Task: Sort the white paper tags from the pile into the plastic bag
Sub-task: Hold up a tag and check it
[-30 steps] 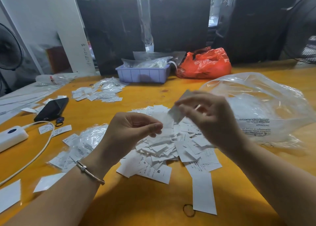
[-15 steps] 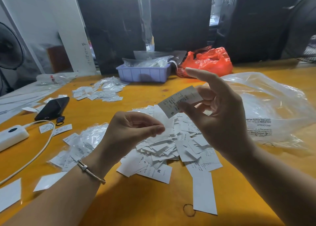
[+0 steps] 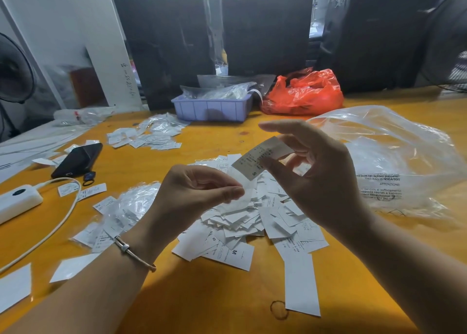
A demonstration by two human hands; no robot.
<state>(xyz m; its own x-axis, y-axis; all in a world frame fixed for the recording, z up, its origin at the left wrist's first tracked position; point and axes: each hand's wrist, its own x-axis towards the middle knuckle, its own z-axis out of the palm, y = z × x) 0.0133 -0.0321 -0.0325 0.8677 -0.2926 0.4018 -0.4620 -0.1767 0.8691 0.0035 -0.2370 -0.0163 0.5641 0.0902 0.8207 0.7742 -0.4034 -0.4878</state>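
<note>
Holding one tag (image 3: 261, 156) above the pile (image 3: 252, 214): right hand (image 3: 321, 179) pinches it between thumb and middle fingers, index finger stretched out straight above. Print side faces the camera, letter S at its lower end. Tag tilted, lower left to upper right.

Versus half a second ago: tag and right hand sit at nearly the same spot and angle, only a slight drift. One second ago the right hand was lower, fingers bunched down over the tag near the left hand; now raised, with the tag turned up for reading.

Left hand (image 3: 199, 194): thumb and forefinger pressed together on a thin white slip (image 3: 242, 197) whose lower end hangs down toward the pile. Pose unchanged across all three frames. Bracelet (image 3: 134, 252) on the left wrist.

Hands apart, a clear gap between them, the tag's lower corner just above the left fingertips.

Bag (image 3: 394, 161): clear plastic, on the table (image 3: 202, 308) right of the pile, mouth toward the hands, printed warning on its near side. Contents cannot be told.

Further out: a long tag (image 3: 300, 283) near the front edge; small plastic sleeves (image 3: 131, 207) left of the pile; second scatter of tags (image 3: 146, 136) farther back; phone (image 3: 78, 159), white charger (image 3: 17, 202) with cable at left; lilac tray (image 3: 212, 108) and red bag (image 3: 305, 93) at the back. None of these has moved
</note>
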